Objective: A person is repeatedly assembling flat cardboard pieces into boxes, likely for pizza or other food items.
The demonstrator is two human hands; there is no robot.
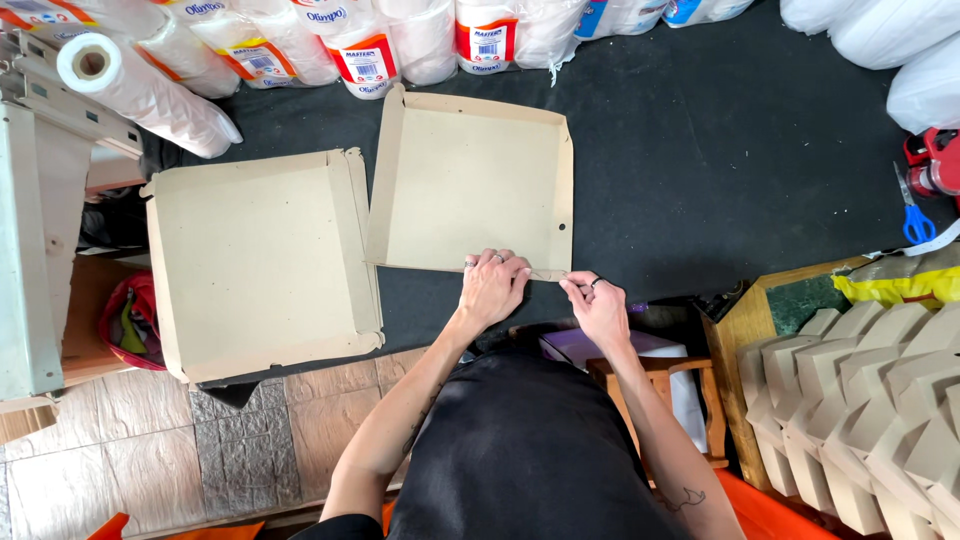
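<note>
Both hands, left hand (492, 287) and right hand (598, 308), pinching the 6 o'clock flap of the flat cardboard box blank (475, 185), pressed against the dark surface (720, 160) for creasing, finished stack (262, 262) at 9 o'clock.

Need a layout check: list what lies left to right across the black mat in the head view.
Folded square brown cardboard box → open flat brown cardboard tray → left hand → right hand → blue-handled scissors.

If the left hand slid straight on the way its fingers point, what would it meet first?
The left hand points away from the body across the open brown cardboard tray. It would probably meet that tray's raised far flap first; depth is hard to judge.
</note>
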